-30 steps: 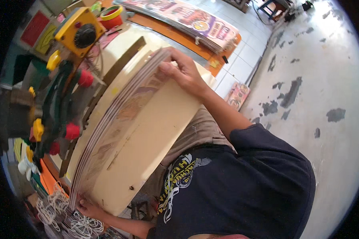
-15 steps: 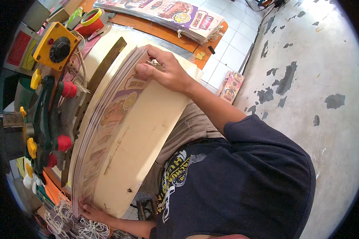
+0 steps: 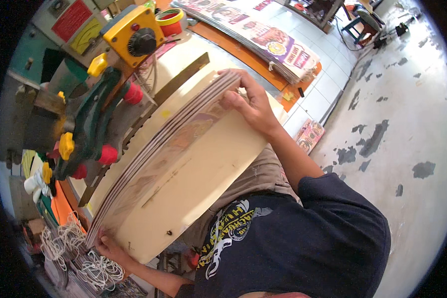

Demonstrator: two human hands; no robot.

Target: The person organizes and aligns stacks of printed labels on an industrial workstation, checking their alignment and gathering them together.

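Note:
I hold a stack of long printed sheets (image 3: 176, 141) between my two hands, its layered edges facing up and its length slightly bowed. My right hand (image 3: 251, 102) grips the far end, with the thumb on the printed face and the fingers behind. At the near end, my left hand (image 3: 113, 251) is closed round the corner, its fingers partly hidden. Beneath the stack lies a cream board (image 3: 193, 188). Beyond its layered edge runs a thin dark metal bar (image 3: 181, 79).
On the left stands a machine with a yellow control box (image 3: 139, 39), a green lever (image 3: 92, 116) and red knobs (image 3: 108, 154). Another printed stack (image 3: 263, 37) lies on an orange table (image 3: 223, 37). White cords (image 3: 102, 270) lie bundled at lower left. A tape roll (image 3: 170, 22) sits behind.
The view has turned, so the machine and stack appear farther right. The stack's printed face shows less and its layered edges show more. Both hands keep their grip at its ends.

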